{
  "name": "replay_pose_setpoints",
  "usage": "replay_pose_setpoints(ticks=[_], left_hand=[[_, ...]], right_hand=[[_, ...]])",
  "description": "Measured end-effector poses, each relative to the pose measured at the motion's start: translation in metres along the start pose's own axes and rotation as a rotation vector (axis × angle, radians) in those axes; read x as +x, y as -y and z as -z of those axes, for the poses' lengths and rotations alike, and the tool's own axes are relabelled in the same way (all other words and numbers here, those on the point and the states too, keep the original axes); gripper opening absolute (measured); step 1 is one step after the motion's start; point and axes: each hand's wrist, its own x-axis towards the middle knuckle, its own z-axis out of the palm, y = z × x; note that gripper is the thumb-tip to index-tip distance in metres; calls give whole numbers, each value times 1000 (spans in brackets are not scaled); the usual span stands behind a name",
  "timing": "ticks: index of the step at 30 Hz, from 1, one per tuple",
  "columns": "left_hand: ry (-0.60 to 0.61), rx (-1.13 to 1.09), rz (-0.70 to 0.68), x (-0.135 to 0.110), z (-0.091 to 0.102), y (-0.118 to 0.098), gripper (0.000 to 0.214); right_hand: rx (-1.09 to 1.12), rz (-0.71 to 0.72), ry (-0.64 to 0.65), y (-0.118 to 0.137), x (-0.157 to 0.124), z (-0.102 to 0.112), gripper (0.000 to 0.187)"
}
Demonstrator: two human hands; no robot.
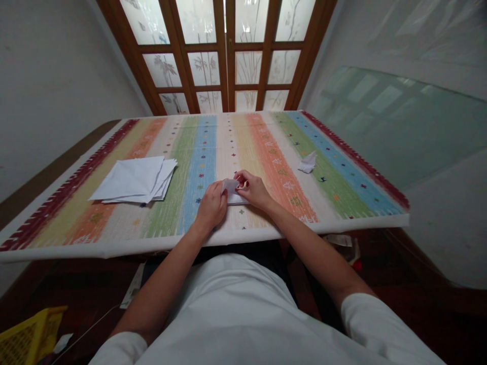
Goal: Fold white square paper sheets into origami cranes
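A small folded sheet of white paper [234,195] lies at the near edge of the table, between my two hands. My left hand [211,204] grips its left side, with the thumb on top. On the right side, my right hand [252,189] pinches an upper part of the paper between thumb and fingers. The fingers cover parts of the folds, so their exact shape is hard to make out. A stack of white paper sheets [131,178] rests to the left, its sheets slightly fanned. Off to the right stands a small folded paper piece [308,162] with a pointed tip.
A striped, multicoloured cloth [182,203] covers the table. Behind it are wooden doors [228,48] with glass panes. A glass panel [403,121] leans along the right wall. Below the table at left sits a yellow plastic crate [32,334], near a thin cable on the floor.
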Motion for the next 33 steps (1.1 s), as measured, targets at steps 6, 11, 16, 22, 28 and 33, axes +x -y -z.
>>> replay_pose_setpoints(ticks=[6,11,16,22,28,33], left_hand=[[55,-4,7,-1,4,-2,42],[79,-4,21,-1,6,-6,45],[119,7,20,-1,7,-9,45],[179,36,3,-3,10,-10,49],[168,7,8,-3,11,-10,53],[158,-8,42,-1,7,-7,43]], right_hand=[[-3,86,125,1,-4,4,17],[35,19,158,-2,-4,7,29],[-13,18,167,-3,-4,10,44],[111,-54,119,1,-1,12,33],[300,-204,209,1,2,16,33],[410,-309,312,6,-3,22,31]])
